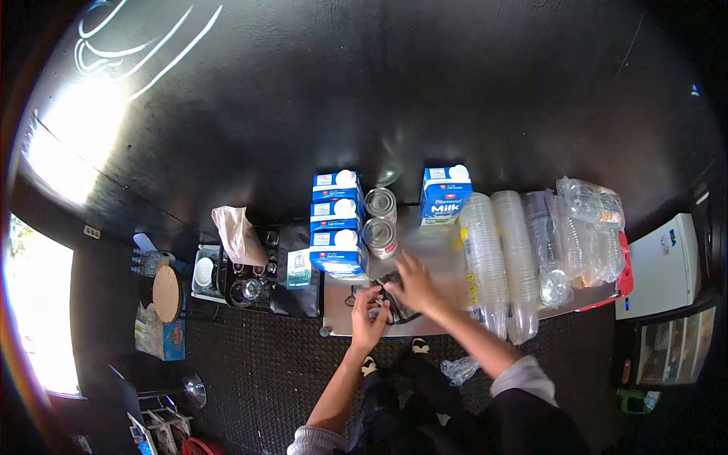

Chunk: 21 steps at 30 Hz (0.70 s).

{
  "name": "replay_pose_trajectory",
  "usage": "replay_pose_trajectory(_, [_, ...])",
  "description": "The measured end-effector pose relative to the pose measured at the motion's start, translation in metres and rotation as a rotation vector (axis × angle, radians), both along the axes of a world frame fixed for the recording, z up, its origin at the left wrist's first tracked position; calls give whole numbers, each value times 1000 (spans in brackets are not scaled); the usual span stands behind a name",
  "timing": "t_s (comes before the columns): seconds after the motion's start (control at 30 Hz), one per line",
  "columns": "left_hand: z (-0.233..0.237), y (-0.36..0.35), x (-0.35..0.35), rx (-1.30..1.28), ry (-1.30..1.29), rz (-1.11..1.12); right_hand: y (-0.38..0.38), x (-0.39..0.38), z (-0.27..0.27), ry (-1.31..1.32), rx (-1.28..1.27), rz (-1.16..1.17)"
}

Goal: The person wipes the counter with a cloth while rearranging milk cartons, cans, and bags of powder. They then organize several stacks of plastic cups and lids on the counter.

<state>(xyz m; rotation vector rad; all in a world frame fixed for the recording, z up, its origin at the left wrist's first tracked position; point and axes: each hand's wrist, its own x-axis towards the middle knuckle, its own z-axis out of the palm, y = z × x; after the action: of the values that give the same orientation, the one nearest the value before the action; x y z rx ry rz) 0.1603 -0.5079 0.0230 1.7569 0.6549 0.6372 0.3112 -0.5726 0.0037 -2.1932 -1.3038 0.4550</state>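
At the front of the low table point(436, 262), my left hand point(369, 318) has its fingers curled together beside a crumpled black thing point(398, 303) whose kind I cannot make out. What lies between those fingers is hidden. Over the same black thing reaches my right hand point(415, 285), fingers stretched out and apart. Just beyond my hands stand two tin cans, a front can point(380, 237) and a rear can point(380, 203). Blue-and-white milk cartons point(335, 254) stand in a row to their left. Another milk carton point(446, 193) stands apart at the back.
Stacked clear plastic cups point(485, 258) in sleeves fill the table's right side. Left are a paper bag point(239, 236), a dark tray of glasses point(249, 290) and a packet point(299, 269). A white fridge point(660, 265) is far right; a plastic wrapper point(459, 370) lies on the floor.
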Motion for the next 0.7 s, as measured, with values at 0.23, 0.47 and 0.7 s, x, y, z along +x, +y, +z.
replay_pose_trajectory(0.23, [-18, -6, -5, -71, 42, -34, -20, -21, -49, -264, 21, -23])
replay_pose_trajectory(0.47, [-28, 2, -23, -17, 62, -21, 21, 63, -33, -190, -142, -268])
replay_pose_trajectory(0.7, [-29, 7, -17, -95, 56, -18, -16, 1, -52, -323, 73, -88])
